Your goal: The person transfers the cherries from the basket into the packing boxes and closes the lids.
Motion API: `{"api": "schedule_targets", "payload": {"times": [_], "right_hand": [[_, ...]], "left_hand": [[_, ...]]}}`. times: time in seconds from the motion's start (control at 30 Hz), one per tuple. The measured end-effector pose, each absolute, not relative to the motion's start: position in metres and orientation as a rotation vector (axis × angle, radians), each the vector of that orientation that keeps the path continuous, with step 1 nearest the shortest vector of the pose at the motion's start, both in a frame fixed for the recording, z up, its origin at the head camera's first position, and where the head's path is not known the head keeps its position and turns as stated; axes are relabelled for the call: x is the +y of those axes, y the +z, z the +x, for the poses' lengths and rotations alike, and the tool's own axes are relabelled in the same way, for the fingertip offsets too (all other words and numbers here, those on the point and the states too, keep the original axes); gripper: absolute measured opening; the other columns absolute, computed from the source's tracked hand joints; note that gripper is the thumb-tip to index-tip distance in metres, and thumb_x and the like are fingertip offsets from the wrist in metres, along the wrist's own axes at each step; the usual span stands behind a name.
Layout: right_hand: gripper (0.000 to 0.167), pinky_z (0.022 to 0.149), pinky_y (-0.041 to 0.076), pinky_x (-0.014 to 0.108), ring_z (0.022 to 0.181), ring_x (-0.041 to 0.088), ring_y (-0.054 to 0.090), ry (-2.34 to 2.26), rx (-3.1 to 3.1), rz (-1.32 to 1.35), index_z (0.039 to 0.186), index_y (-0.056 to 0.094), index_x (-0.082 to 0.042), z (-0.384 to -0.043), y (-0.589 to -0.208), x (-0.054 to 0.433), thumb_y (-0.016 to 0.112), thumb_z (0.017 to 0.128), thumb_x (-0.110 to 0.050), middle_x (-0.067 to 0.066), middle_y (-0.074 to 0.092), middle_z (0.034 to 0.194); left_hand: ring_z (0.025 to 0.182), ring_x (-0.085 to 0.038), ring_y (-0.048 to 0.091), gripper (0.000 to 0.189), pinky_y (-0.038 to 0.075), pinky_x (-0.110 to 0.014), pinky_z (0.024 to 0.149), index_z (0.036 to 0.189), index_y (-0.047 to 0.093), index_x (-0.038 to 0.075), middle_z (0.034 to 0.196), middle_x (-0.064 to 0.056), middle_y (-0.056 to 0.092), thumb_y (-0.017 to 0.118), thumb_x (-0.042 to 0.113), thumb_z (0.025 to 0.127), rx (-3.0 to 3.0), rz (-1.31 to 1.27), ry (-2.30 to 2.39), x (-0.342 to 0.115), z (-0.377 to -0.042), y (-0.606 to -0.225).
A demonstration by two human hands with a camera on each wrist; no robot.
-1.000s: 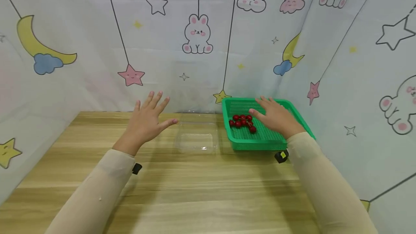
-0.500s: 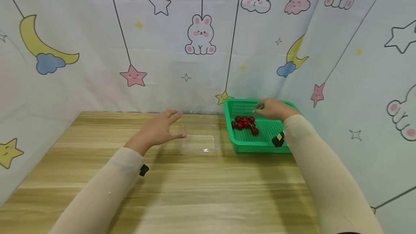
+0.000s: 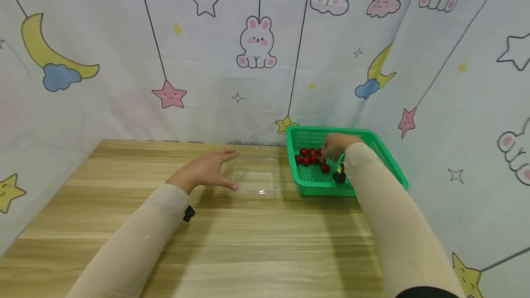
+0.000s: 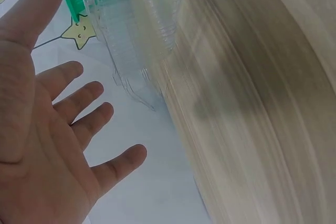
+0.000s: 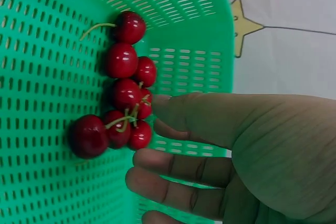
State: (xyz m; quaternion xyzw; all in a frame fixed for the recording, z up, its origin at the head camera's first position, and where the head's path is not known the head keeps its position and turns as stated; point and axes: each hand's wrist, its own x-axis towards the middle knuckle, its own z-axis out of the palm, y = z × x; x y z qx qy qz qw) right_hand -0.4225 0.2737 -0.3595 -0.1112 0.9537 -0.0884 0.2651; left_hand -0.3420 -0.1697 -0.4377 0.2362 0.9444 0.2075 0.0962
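Note:
Several dark red cherries [image 5: 122, 60], some with green stems, lie grouped in the left part of a green perforated basket [image 3: 314, 185]. My right hand [image 3: 336, 145] reaches down into the basket; its thumb and fingertips are right beside the cherries. In the right wrist view its fingers [image 5: 173, 184] are loosely bent and no cherry shows between them. To the left, my left hand [image 3: 207, 169] is at the near left side of a clear plastic container [image 3: 254, 182], thumb and fingers spread apart. Its palm shows bare in the left wrist view.
The container and basket stand side by side at the back of a wood-grain table [image 3: 248, 252]. Directly behind them hangs a white curtain [image 3: 207, 68] printed with cartoon figures, which also runs along the right side.
From raised with fingers spread, both hands have come down. The right hand has moved into the basket beside the cherries, the left toward the clear container. The cherries have stayed in place.

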Motion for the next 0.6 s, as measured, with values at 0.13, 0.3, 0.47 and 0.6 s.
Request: {"api": "schedule_targets", "payload": {"times": [0.13,0.3,0.47,0.6], "right_hand": [[0.030,0.094,0.070,0.047,0.111,0.032,0.085,-0.226,2.540,-0.282,0.128,0.083,-0.004,-0.429,-0.370,0.274,0.071,0.113,-0.026,0.022,0.079,0.134],[0.026,0.094,0.069,0.046,0.102,0.024,0.085,-0.233,2.523,-0.212,0.124,0.084,-0.009,-0.432,-0.380,0.276,0.072,0.113,-0.029,0.015,0.079,0.130],[0.023,0.087,0.069,0.045,0.098,0.023,0.083,-0.220,2.547,-0.208,0.119,0.085,-0.013,-0.432,-0.386,0.273,0.076,0.111,-0.033,0.014,0.079,0.128],[0.019,0.081,0.068,0.043,0.097,0.026,0.081,-0.241,2.551,-0.192,0.112,0.084,-0.013,-0.433,-0.391,0.270,0.077,0.110,-0.031,0.013,0.079,0.125]], "left_hand": [[0.173,-0.046,0.032,0.119,0.034,-0.071,0.136,0.181,0.036,0.024,0.188,-0.013,0.031,0.098,0.058,0.086,2.767,0.706,0.621,-0.168,-0.344,-0.439],[0.172,-0.047,0.032,0.119,0.033,-0.070,0.137,0.180,0.037,0.020,0.187,-0.016,0.032,0.100,0.055,0.086,2.727,0.724,0.615,-0.165,-0.346,-0.440],[0.171,-0.048,0.034,0.117,0.032,-0.068,0.138,0.179,0.039,0.013,0.186,-0.019,0.033,0.099,0.054,0.087,2.724,0.729,0.590,-0.164,-0.346,-0.439],[0.172,-0.047,0.032,0.116,0.032,-0.068,0.138,0.179,0.038,0.011,0.187,-0.018,0.030,0.098,0.053,0.089,2.712,0.686,0.564,-0.164,-0.346,-0.437]]}}
